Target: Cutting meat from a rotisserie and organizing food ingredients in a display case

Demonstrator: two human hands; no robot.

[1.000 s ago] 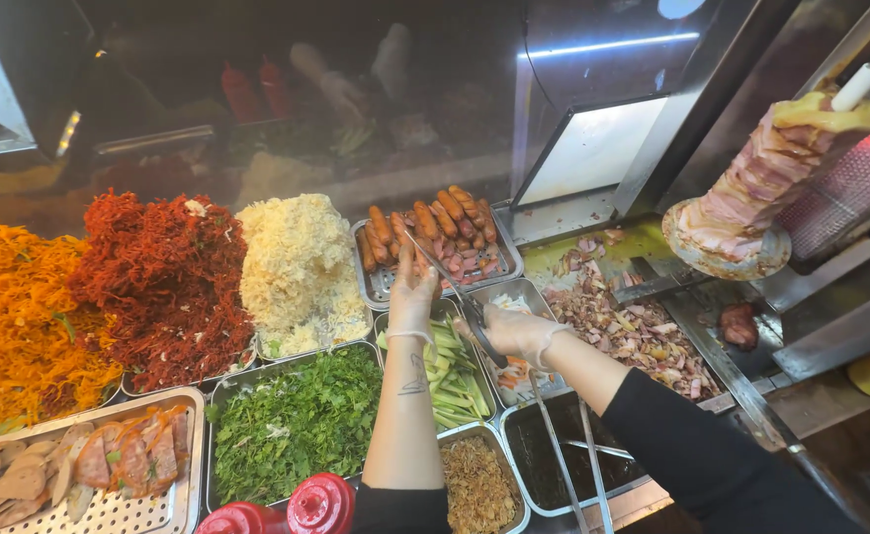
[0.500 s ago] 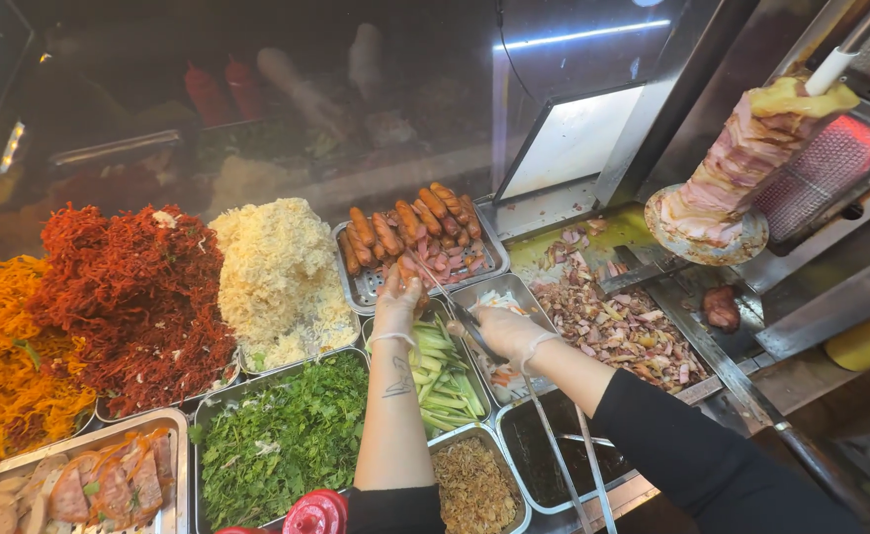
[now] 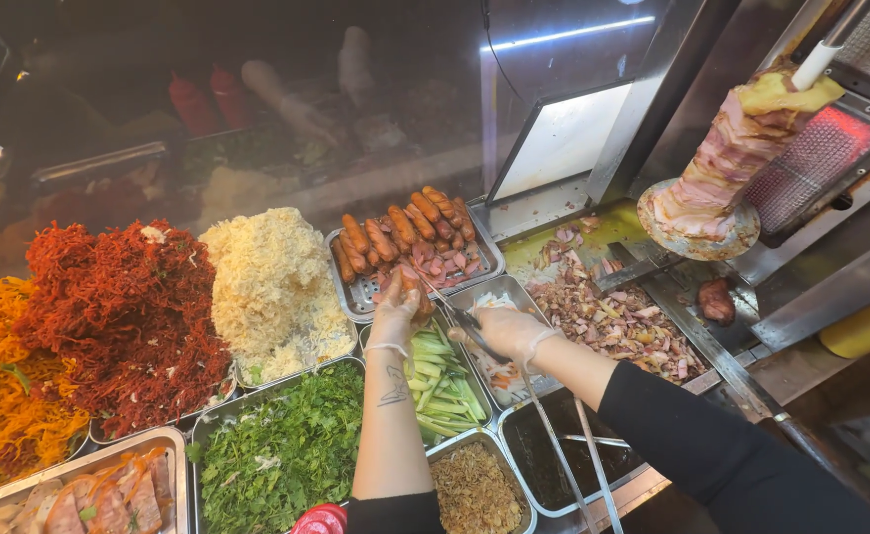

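My left hand (image 3: 393,314), in a thin clear glove, holds a browned sausage (image 3: 412,284) over the near edge of the metal sausage tray (image 3: 354,297). Close to its right, my gloved right hand (image 3: 507,334) grips metal scissors (image 3: 458,314) whose blades point at that sausage. Several more sausages (image 3: 402,227) lie in rows at the back of the tray, with pink sliced pieces (image 3: 442,263) beside them. Under my hands sits a tray of green cucumber strips (image 3: 442,386).
Heaps of pale shredded cabbage (image 3: 269,287), red shreds (image 3: 129,316) and orange carrot (image 3: 0,396) fill the left. Chopped herbs (image 3: 282,450) lie near. A meat spit (image 3: 722,158) stands at right above chopped meat (image 3: 613,316). Long tongs (image 3: 568,460) rest across a dark tray.
The view has slid a little, so the trays sit further right and lower. Both hands stay over the sausage tray's near edge, and the scissors have closed in on the sausage.
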